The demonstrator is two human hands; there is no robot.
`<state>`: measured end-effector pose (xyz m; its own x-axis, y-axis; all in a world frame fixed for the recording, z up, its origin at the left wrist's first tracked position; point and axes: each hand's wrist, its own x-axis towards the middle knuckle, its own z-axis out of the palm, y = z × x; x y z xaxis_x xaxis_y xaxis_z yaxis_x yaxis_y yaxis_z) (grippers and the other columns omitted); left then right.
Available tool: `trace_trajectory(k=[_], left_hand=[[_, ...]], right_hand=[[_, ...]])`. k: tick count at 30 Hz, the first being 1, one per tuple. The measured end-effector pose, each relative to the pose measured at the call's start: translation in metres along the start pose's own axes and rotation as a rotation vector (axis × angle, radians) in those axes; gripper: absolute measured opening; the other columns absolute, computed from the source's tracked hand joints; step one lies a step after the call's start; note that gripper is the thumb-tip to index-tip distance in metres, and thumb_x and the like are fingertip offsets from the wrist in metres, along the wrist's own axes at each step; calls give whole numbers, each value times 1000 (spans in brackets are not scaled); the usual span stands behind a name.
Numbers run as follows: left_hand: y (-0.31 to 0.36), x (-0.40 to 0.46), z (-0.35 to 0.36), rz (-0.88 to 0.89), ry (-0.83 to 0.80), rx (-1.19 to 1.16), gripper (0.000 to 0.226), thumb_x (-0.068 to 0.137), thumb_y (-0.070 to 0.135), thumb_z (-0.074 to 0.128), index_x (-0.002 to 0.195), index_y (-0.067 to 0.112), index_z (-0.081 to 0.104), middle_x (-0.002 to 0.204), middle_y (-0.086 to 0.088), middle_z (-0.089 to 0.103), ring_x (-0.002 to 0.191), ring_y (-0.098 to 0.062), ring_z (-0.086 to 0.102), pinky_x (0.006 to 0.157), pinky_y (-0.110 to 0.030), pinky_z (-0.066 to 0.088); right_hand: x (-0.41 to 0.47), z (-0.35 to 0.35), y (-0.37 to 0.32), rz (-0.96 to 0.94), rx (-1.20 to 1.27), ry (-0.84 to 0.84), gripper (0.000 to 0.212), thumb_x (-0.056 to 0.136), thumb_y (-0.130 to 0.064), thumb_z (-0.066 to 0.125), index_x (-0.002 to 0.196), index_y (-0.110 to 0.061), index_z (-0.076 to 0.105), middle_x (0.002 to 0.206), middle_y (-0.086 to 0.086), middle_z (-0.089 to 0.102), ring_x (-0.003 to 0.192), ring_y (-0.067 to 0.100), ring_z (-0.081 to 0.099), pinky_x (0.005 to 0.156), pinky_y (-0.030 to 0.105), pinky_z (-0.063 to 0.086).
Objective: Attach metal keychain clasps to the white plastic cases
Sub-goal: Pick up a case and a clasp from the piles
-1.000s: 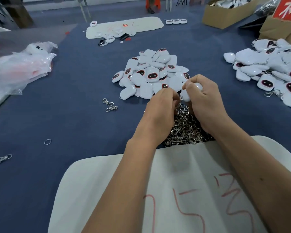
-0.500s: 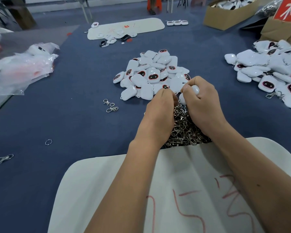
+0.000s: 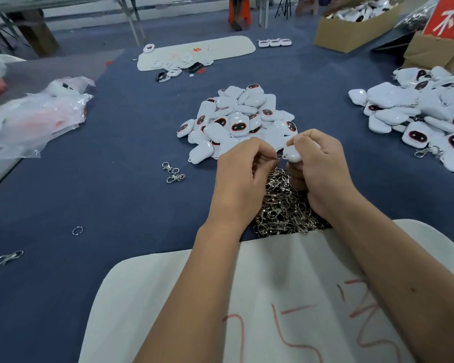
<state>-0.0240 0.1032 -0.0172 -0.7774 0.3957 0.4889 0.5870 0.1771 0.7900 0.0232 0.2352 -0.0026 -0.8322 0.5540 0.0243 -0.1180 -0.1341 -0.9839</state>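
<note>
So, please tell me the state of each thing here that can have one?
left hand: pinches ring
right hand: grips case
ring: at the case's edge
box: open, holds cases
clasps: heaped loose
middle cases: piled, no clasps visible

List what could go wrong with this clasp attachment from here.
1. The left hand only pinches the small ring at its fingertips; it may slip before it is threaded onto the white case that the right hand grips.
2. A dropped ring would likely fall into the clasp pile directly below and be hard to find.
</note>
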Motion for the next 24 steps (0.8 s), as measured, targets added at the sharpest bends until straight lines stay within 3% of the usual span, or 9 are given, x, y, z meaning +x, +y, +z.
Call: trace_trajectory(k=[6, 15, 20, 24], left_hand=[[-1, 1, -1, 73, 18, 61, 16, 86, 3, 72, 87, 18, 71, 86, 10, 69, 82, -10, 66, 75, -37, 57], [2, 0, -3, 27, -27, 18, 10, 91, 3, 69, 91, 12, 74, 87, 10, 74, 84, -7, 68, 79, -28, 55], [3, 1, -4, -9, -30, -10, 10, 94, 8, 68, 87, 14, 71, 77, 12, 70, 73, -7, 63, 69, -22, 51], [3, 2, -4, -18, 2, -36, 10, 93, 10, 69, 87, 18, 72, 79, 14, 71, 74, -6, 65, 70, -18, 51]], right_hand=[[-1, 0, 0, 14, 10, -12, 23, 95, -2, 42, 80, -14, 53, 49, -6, 36, 44, 12, 25, 43, 18, 22], [0, -1, 1, 29, 32, -50, 21, 97, -4, 43, 82, -14, 54, 50, -6, 36, 45, 13, 25, 43, 19, 23], [-1, -2, 2, -47, -7, -96, 21, 102, -9, 46, 84, -16, 56, 50, -8, 43, 44, 13, 29, 43, 22, 24], [-2, -2, 4, -89, -19, -111, 22, 104, -12, 46, 85, -16, 56, 51, -6, 44, 44, 14, 29, 44, 23, 23]])
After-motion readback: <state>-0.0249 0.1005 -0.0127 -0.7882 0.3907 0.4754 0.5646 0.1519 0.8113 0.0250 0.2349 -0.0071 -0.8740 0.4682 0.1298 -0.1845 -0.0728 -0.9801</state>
